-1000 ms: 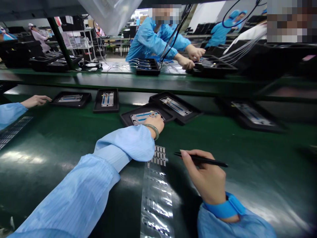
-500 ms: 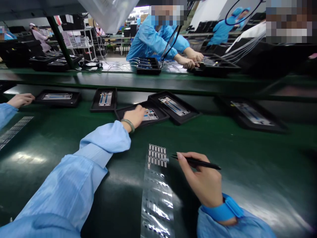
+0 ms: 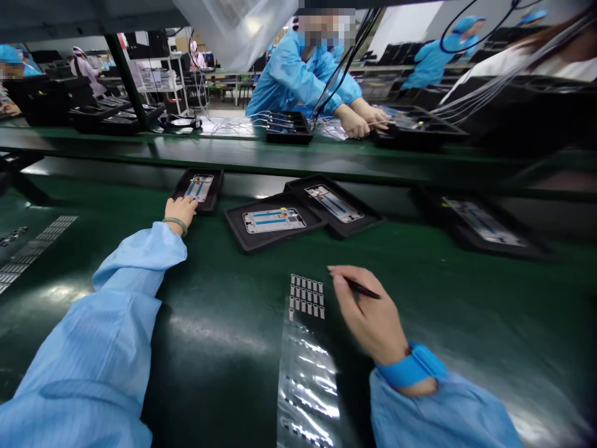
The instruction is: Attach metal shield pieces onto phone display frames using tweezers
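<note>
My left hand (image 3: 181, 213) reaches to the near edge of a small black tray (image 3: 213, 190) that bears a phone frame (image 3: 199, 186); its fingers rest at the tray's lower left corner. Black tweezers (image 3: 362, 289) are held in my right hand (image 3: 370, 311), just right of a clear sheet (image 3: 308, 379) with rows of small grey stickers (image 3: 306, 295). Beyond the sheet lies another black tray (image 3: 242, 239) with a phone frame (image 3: 274, 221) in it, overlapped with a tray (image 3: 368, 227) behind it.
A further black tray (image 3: 536, 249) with a frame stands at the right. Another sticker sheet (image 3: 37, 249) lies at the far left. Across a raised green ledge (image 3: 224, 155), a person in blue (image 3: 289, 68) works over black trays. Cables hang overhead.
My left hand has moved left, off the middle tray and onto the small tray. The middle tray's frame now shows fully. The other person's hand at the left is gone from view.
</note>
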`<state>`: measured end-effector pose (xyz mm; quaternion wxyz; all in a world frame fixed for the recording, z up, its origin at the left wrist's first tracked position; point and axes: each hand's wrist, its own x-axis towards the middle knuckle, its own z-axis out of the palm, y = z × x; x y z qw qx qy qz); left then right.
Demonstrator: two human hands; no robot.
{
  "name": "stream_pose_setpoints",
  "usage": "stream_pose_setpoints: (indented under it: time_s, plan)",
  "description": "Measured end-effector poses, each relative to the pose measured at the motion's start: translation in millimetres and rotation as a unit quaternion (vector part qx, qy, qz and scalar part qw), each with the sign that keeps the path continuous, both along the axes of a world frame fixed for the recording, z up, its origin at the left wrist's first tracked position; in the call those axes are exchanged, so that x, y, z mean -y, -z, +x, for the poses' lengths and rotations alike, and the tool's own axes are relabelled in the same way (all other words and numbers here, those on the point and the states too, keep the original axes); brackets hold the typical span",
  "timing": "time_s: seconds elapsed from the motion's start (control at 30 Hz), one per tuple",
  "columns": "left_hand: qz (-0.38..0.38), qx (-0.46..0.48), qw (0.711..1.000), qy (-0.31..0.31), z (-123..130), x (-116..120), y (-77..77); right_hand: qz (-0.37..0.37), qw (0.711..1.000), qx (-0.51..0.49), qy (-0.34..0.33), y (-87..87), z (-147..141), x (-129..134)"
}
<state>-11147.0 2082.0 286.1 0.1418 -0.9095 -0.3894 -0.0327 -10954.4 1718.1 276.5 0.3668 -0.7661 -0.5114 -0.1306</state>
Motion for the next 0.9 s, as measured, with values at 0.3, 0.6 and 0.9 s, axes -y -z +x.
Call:
stream_pose_setpoints:
  time_s: [0.3,0.6,0.9]
  plan:
    - [0.039,-0.037,0.997,0.059,-113,76,-19.3,-0.309,0.919,0.237,-0.060,2.3,38,-115]
    - [-0.022,-0.045,0.979,0.195,-169,200,-10.8,-0.322,0.935,0.147,-0.026,-3.2,23,-183]
    - [-0.104,-0.011,0.917,0.384,-135,264,-14.0,-0.097,0.990,-0.101,0.014,-61.5,26,-97]
